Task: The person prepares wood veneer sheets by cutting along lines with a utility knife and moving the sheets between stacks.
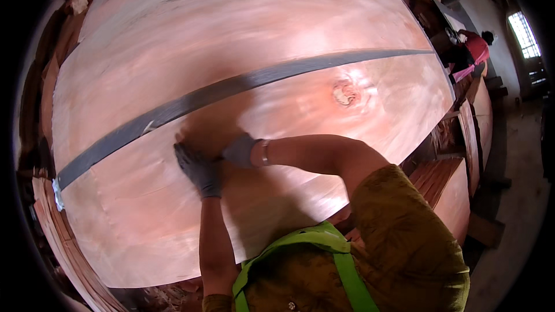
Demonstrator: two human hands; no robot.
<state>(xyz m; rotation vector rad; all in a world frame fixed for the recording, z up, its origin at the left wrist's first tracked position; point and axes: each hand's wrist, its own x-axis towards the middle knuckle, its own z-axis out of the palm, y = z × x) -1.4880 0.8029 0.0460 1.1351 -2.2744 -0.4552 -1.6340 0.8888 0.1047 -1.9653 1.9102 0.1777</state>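
Note:
A large reddish wood veneer sheet (243, 34) fills the view, crossed by a dark grey tape strip (231, 88). Just below the strip, my left hand (199, 167) in a dark grey glove presses flat on the near sheet. My right hand (240, 149), gloved too and wearing a bracelet at the wrist, lies beside it on the sheet, fingers partly hidden behind the left. Both look blurred from motion. Neither hand holds anything that I can see. A knot (347, 93) marks the wood to the right of my hands.
Stacks of veneer sheets (457, 185) lie to the right and along the left edge (63, 254). Another person in a red top (477, 46) bends over at the far right near a window (523, 34). Bare concrete floor (514, 214) runs along the right.

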